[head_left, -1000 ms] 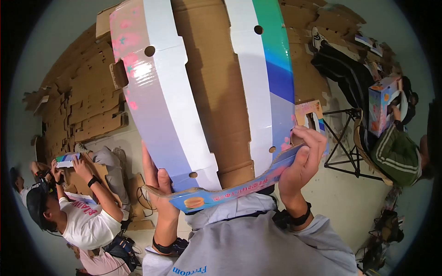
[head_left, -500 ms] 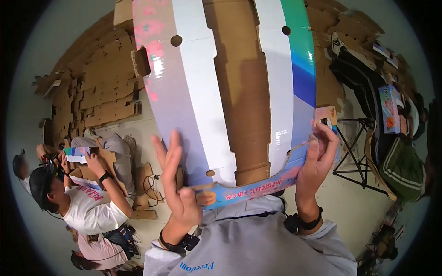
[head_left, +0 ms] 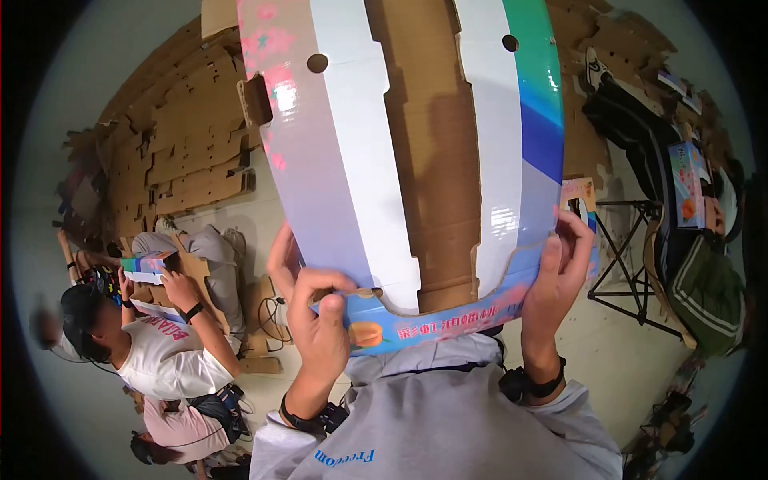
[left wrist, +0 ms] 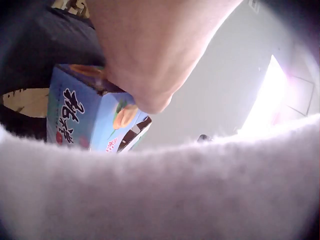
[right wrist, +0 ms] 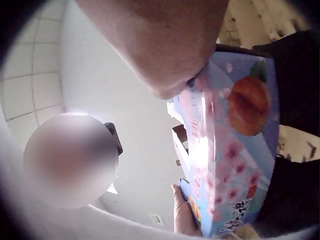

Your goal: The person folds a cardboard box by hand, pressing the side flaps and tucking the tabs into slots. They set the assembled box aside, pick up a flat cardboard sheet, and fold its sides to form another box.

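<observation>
A printed cardboard fruit box (head_left: pixel 336 160), open along its middle, spans the head view lengthwise in front of the person. Its near end panel (head_left: pixel 436 324) stands folded up, with a peach picture and pink lettering. My left hand (head_left: pixel 316 320) grips the near left corner, thumb on the panel's outer face and fingers bent over its top edge. At the near right corner my right hand (head_left: pixel 556 280) holds the box, thumb on the panel's end and fingers bent round the side. Both wrist views show the box's printed outside (left wrist: pixel 75 110) beside the hand.
Flattened cardboard (head_left: pixel 192 120) is spread at the far left. A person in a white shirt (head_left: pixel 172 352) sits at left with another printed box (head_left: pixel 144 268). To the right stand a black folding frame (head_left: pixel 632 272) and a person holding a printed box (head_left: pixel 686 186).
My left hand loosened off the near left corner, fingers spread, then took hold of it again. The box shifted right in the head view. My right hand kept its hold.
</observation>
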Motion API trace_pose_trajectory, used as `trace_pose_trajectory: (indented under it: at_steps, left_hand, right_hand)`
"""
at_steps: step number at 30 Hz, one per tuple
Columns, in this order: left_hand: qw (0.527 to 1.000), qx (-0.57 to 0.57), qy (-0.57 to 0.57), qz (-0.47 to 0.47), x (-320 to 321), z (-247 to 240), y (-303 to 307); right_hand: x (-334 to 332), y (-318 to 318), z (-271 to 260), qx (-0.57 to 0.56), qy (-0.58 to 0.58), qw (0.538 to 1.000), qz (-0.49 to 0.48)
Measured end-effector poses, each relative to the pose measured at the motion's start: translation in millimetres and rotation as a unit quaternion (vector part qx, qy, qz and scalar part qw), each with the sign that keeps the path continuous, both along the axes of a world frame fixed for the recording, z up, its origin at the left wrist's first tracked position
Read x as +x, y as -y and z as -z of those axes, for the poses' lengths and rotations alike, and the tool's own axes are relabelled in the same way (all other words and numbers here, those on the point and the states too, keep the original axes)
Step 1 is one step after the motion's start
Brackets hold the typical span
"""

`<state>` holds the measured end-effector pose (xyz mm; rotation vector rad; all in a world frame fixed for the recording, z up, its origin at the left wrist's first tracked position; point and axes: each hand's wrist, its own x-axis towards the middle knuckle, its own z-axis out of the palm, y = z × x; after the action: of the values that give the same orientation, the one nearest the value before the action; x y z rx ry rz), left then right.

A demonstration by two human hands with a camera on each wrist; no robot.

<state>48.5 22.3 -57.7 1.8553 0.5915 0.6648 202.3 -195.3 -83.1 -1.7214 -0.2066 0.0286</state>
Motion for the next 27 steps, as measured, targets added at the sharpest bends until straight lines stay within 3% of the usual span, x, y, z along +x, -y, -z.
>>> trace_pose_trajectory:
  at_steps: [6, 15, 17, 21, 23, 26, 27]
  left_hand:
    - [0.998, -0.060, -0.005, 0.008, 13, 2, -20]
    - [0.996, -0.081, 0.007, -0.032, 24, -2, -22]
    - [0.996, -0.071, 0.010, -0.047, 26, -2, -20]
    - [0.998, 0.054, -0.014, -0.005, 14, 2, -21]
    - [0.991, 0.127, -0.043, -0.015, 9, -3, -17]
    - [0.907, 0.416, -0.067, -0.018, 0, -21, -9]
    - [0.906, 0.421, -0.038, 0.002, -2, -23, -3]
  right_hand:
    - [20, -3, -15, 0.015, -0.151, 0.986, -0.063]
    - [19, -18, -1, 0.030, -0.126, 0.991, -0.041]
    - [20, -13, -5, -0.004, -0.099, 0.992, -0.072]
    - [15, -7, -2, -0.029, -0.048, 0.995, -0.084]
    - [9, 1, 10, -0.023, -0.082, 0.991, -0.099]
    - [-9, 21, 25, 0.016, -0.097, 0.983, -0.152]
    - [-17, 29, 29, 0.033, -0.096, 0.979, -0.179]
